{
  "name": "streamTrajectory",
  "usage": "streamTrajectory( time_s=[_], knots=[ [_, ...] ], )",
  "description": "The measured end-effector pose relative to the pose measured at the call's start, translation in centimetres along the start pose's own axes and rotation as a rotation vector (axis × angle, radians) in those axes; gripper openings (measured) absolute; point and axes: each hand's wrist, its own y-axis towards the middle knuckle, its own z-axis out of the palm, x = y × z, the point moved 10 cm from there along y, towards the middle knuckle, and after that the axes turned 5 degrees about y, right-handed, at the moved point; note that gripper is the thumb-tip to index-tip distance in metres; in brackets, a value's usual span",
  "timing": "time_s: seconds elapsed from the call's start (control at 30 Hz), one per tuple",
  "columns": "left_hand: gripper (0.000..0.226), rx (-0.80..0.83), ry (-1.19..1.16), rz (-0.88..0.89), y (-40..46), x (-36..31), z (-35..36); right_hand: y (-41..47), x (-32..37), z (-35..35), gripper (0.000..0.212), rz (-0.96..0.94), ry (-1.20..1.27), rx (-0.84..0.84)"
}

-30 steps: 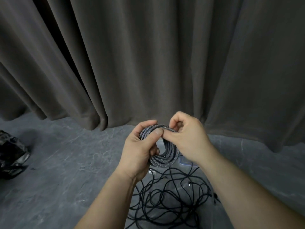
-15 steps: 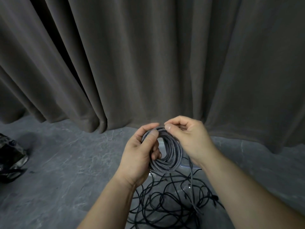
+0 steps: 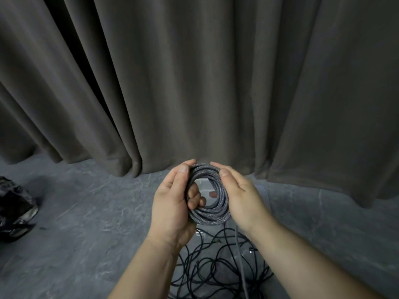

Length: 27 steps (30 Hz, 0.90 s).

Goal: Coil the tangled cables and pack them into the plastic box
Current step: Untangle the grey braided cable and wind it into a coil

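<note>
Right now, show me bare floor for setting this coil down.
Bare grey floor lies between the curtain, the black bag and the left hand. Below the coil, tangled black cables crowd it.

Curtained indoor room: dark drapes (image 3: 194,83) hang to grey stone-look floor (image 3: 86,223).

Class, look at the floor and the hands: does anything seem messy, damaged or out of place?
Yes: a heap of thin black cables sprawls in loose, crossing loops on the floor below the hands, still tangled. By contrast, the grey cable is a tidy coil between the left hand and right hand. No damage shows.
</note>
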Motion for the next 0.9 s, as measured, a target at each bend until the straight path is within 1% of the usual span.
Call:
streamTrajectory(
  time_s=[0.1,0.13,0.2,0.27,0.37,0.4,0.47,0.53,0.6,0.73,0.8,0.87,0.9],
  knots=[
    [0.027,0.007,0.015,-0.010,-0.2,0.1,0.3,-0.1,-0.6,0.2,0.028,0.075,0.117,-0.040],
    [0.028,0.013,0.022,-0.014,-0.2,0.2,0.4,-0.1,-0.6,0.1,0.032,0.075,0.126,-0.063],
    [0.030,0.020,0.036,-0.015,-0.3,0.3,0.7,-0.2,-0.4,0.0,0.047,0.051,0.164,-0.102],
    [0.029,0.040,0.056,0.005,-0.4,0.3,1.1,-0.1,-0.4,-0.2,0.054,0.027,0.198,-0.145],
    [0.018,0.111,0.149,0.055,-0.4,0.0,1.7,0.0,-0.1,-1.3,0.046,-0.007,0.188,-0.231],
    [0.025,0.139,0.193,0.071,-0.5,-0.1,1.8,0.0,0.0,-1.6,0.042,-0.020,0.183,-0.255],
    [0.036,0.188,0.260,0.093,-0.7,-0.1,2.0,0.1,0.1,-2.2,0.042,-0.040,0.162,-0.283],
    [0.037,0.210,0.251,0.091,-0.9,-0.2,2.3,0.1,0.1,-2.4,0.042,-0.042,0.151,-0.287],
    [0.035,0.201,0.192,0.056,-1.0,-0.1,2.3,0.0,0.0,-2.3,0.037,-0.020,0.175,-0.272],
    [0.031,0.137,0.107,0.021,-0.9,-0.3,1.9,0.0,-0.4,-0.8,0.040,0.027,0.232,-0.170],
    [0.025,0.076,0.064,0.032,-0.8,-0.5,1.3,0.1,-0.2,-0.5,0.036,0.019,0.188,-0.130],
    [0.018,-0.010,0.029,0.048,-0.4,-1.0,0.3,0.2,-0.2,0.1,0.037,0.045,0.178,-0.035],
    [0.015,-0.061,0.006,0.063,-0.2,-1.3,-0.4,0.1,-0.6,0.4,0.034,0.098,0.182,0.034]
  ],
)
